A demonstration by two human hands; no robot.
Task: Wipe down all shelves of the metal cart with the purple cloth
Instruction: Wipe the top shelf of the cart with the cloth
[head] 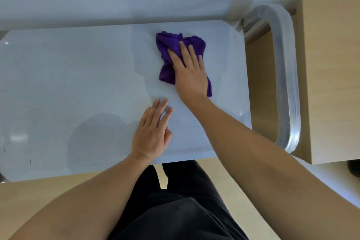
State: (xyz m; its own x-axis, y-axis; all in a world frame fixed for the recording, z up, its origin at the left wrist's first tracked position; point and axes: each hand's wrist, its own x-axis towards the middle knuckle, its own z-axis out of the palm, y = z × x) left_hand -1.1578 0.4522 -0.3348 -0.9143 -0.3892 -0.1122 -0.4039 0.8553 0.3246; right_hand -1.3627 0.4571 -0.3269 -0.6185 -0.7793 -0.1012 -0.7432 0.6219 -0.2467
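Note:
I look straight down on the top shelf [78,84] of the metal cart, a pale shiny sheet that reflects the room. The crumpled purple cloth [167,60] lies on its far right part. My right hand [190,72] presses flat on the cloth with straight fingers spread over it. My left hand [152,132] rests flat on the bare shelf near the front edge, fingers straight, holding nothing. The lower shelves are hidden under the top one.
The cart's curved metal handle [286,76] loops out at the right end. A light wooden cabinet [331,74] stands just beyond it. A white wall runs along the far side. Wooden floor and my dark trousers show below the front edge.

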